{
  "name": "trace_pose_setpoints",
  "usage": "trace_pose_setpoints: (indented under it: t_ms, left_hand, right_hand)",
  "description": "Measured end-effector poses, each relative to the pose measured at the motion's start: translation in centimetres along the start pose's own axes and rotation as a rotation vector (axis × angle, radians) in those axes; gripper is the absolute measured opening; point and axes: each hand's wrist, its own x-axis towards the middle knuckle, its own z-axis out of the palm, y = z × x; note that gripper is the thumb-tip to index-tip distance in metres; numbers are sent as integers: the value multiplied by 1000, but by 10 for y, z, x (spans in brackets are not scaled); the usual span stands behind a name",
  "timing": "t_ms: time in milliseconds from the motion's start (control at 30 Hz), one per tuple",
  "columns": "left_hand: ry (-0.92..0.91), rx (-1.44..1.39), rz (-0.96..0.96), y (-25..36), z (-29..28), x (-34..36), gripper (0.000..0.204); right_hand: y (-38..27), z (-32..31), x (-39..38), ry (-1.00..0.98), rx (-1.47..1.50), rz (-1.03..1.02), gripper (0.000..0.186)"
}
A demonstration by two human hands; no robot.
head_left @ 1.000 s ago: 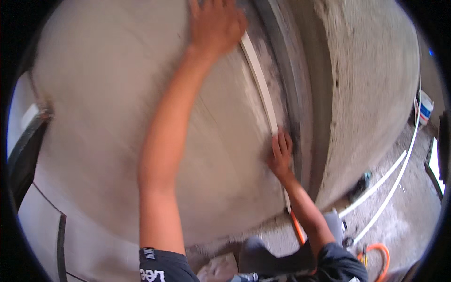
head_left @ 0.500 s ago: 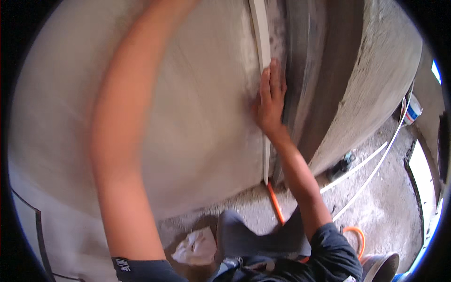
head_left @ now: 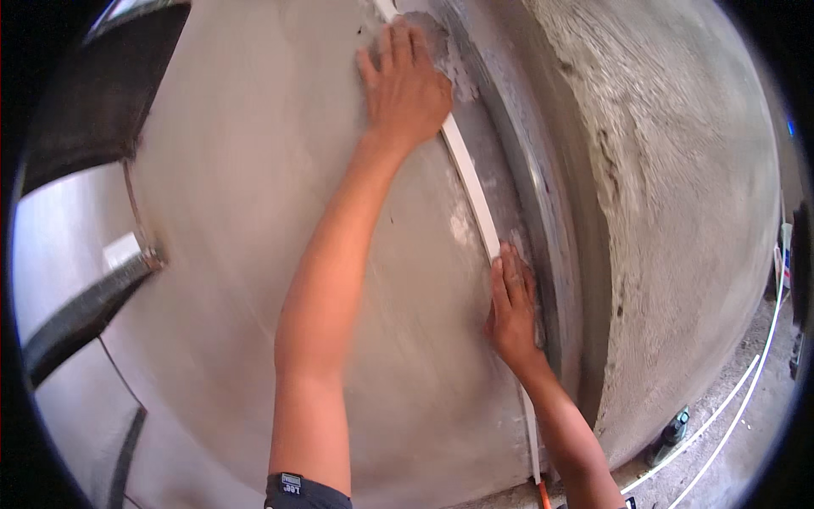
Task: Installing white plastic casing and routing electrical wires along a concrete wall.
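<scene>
A thin white strip [head_left: 471,188] runs vertically down a smooth grey plastered wall [head_left: 237,212], beside a grey metal edge [head_left: 534,204]. My left hand [head_left: 405,85] is raised high and lies flat on the strip's upper part, fingers spread. My right hand [head_left: 512,307] lies flat lower down, fingers together, covering the strip where it meets the metal edge. Neither hand grips anything; both rest palm-down on the wall. The strip shows again below my right wrist, down to the floor.
A rough grey rendered wall face [head_left: 678,212] lies right of the metal edge. White pipes [head_left: 746,390] run across the dusty floor at lower right, near a small dark bottle [head_left: 672,431]. A dark frame [head_left: 85,110] stands at far left.
My left arm swung through a blur and now rests high on the strip again. My right hand slid along the strip and stays flat on it. The view shifted.
</scene>
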Motion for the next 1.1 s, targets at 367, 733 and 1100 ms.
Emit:
trace_pose_setpoints:
  t_ms: [367,733,1100]
  left_hand:
    - [-31,-18,-79,-53,0,72,55]
    - [-239,52,-301,-80,5,122,37]
    - [-210,49,-342,-77,13,121,29]
  right_hand:
    - [-17,0,169,-100,129,85,52]
    - [-19,12,262,-54,101,70,54]
    - [-25,7,275,-61,140,93,49]
